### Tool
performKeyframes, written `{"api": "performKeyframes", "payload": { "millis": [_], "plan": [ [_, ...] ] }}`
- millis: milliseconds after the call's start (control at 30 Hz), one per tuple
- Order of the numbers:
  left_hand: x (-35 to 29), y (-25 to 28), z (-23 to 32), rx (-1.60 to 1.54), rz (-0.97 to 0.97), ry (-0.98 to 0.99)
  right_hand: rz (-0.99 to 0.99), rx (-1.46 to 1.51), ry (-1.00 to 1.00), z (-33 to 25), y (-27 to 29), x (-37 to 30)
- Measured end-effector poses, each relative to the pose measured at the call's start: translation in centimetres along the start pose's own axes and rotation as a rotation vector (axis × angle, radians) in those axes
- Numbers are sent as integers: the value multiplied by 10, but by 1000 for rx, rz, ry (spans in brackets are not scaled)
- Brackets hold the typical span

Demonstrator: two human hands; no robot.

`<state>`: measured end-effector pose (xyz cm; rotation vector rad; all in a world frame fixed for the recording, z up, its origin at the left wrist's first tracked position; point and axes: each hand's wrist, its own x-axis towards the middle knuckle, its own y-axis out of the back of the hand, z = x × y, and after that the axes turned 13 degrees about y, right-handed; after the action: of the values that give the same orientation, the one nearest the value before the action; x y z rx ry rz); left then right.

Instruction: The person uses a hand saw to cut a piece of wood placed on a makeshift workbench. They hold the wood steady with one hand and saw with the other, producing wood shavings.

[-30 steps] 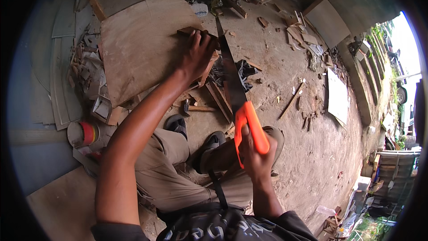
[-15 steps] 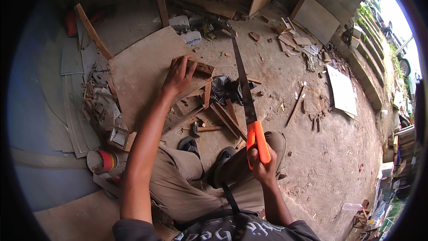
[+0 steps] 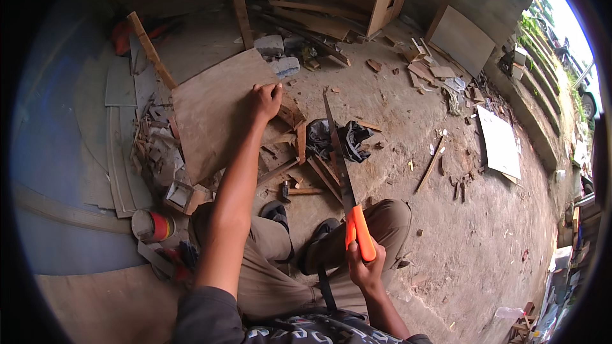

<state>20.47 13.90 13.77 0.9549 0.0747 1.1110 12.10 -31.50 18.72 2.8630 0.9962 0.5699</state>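
Note:
My right hand [image 3: 368, 266] grips the orange handle of a handsaw [image 3: 340, 164]. Its long dark blade points away from me, passing in front of a black plastic bag [image 3: 354, 140]. My left hand [image 3: 266, 100], fingers curled closed, is at the right edge of a plywood board [image 3: 213, 105]. Whatever those fingers hold, if anything, is hidden. Just below and right of that hand lies a brown wood block [image 3: 292, 114]. A hammer [image 3: 298, 191] rests on the ground by my feet, near several wood strips [image 3: 326, 177].
Wood offcuts [image 3: 159, 146] are heaped left of the board, with a bucket [image 3: 152, 225] nearer me. Concrete blocks [image 3: 284, 66] sit beyond the board. Scraps and a white panel [image 3: 499, 143] lie on the floor at right. A wooden post [image 3: 240, 6] stands at the back.
The saw has been drawn nearer to me and lowered. My left hand, earlier spread over the wood block, is now curled closed at the board's edge. The whole view has shifted slightly.

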Motion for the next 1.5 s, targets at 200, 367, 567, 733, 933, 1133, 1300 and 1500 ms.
{"api": "performKeyframes", "payload": {
  "millis": [200,367,567,733,933,1133,1300,1500],
  "plan": [
    [6,-2,-5,-100,99,-195,-60,-41,100,-13,8,9],
    [-11,-14,12,-131,36,-190,-34,25,69,-17,-2,13],
    [-12,-23,24,-9,165,-90,-36,18,65,-8,-16,30],
    [-7,-24,12,-122,109,-78,-28,20,21,-10,-22,32],
    [-15,-26,32,108,203,-17,-89,-30,79,-10,-24,29],
    [-14,-28,39,149,218,109,-91,1,3,-14,-20,30],
    [-11,-30,36,202,279,102,-122,-87,53,-25,-20,27],
    [-13,-34,53,183,253,169,-16,19,15,-36,-22,37]
  ]
}}
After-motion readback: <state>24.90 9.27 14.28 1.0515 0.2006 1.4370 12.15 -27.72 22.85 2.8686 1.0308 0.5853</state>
